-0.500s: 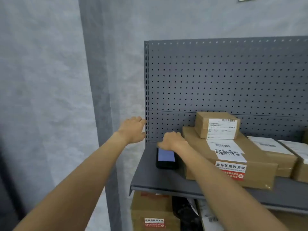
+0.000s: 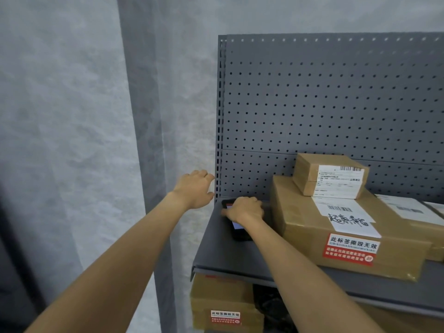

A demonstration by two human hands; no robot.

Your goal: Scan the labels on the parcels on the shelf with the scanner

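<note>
A: Where's the scanner (image 2: 236, 227)?

B: Lying flat on the grey shelf (image 2: 216, 258), at about nine o'clock from the large parcel (image 2: 336, 236) and just beside it. Its screen is lit, and only the near end shows.

A: Is anyone holding it?

B: The right hand (image 2: 245, 210) lies over its far end with fingers curled down onto it (whether they truly grip it, I cannot tell). The left hand (image 2: 194, 189) is at about ten o'clock from the right, fingers loosely spread and holding nothing, with its fingertips at the shelf's perforated upright (image 2: 219, 140).

A: And the parcels?

B: A small parcel (image 2: 329, 175) sits on top of the large one, toward its back; both show white labels with barcodes. More boxes lie at three o'clock, and another parcel (image 2: 223, 306) sits on the level below.
</note>
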